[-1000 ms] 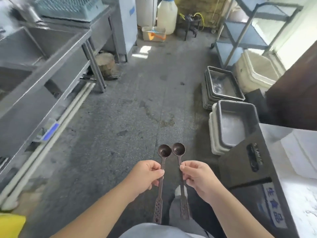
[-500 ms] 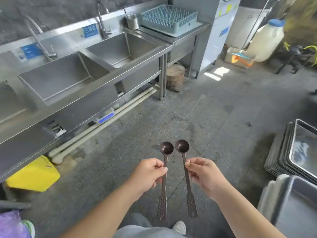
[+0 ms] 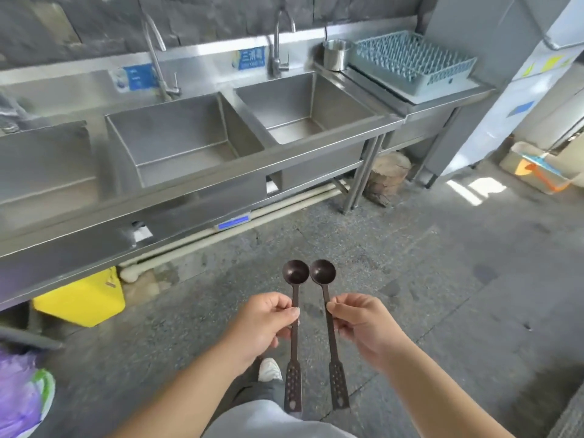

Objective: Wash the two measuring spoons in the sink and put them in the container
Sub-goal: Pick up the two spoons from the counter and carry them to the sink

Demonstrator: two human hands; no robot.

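Two dark brown long-handled measuring spoons are held side by side over the floor, bowls pointing away from me. My left hand (image 3: pixel 264 324) pinches the stem of the left spoon (image 3: pixel 295 273). My right hand (image 3: pixel 363 327) pinches the stem of the right spoon (image 3: pixel 323 272). A steel sink unit stands ahead, with a middle basin (image 3: pixel 177 137) and a right basin (image 3: pixel 303 105), each under a tap (image 3: pixel 158 58). A small steel container (image 3: pixel 336 55) stands on the counter right of the basins.
A grey-blue dish rack (image 3: pixel 410 64) sits on a side table at the right. A yellow bin (image 3: pixel 82 298) stands under the sink at the left. A wood stump (image 3: pixel 387 175) rests by the sink leg. A box (image 3: pixel 537 165) lies at far right.
The view has swung left from the floor and stacked trays toward the sink unit, which now faces me. Both hands hold the spoons as before.
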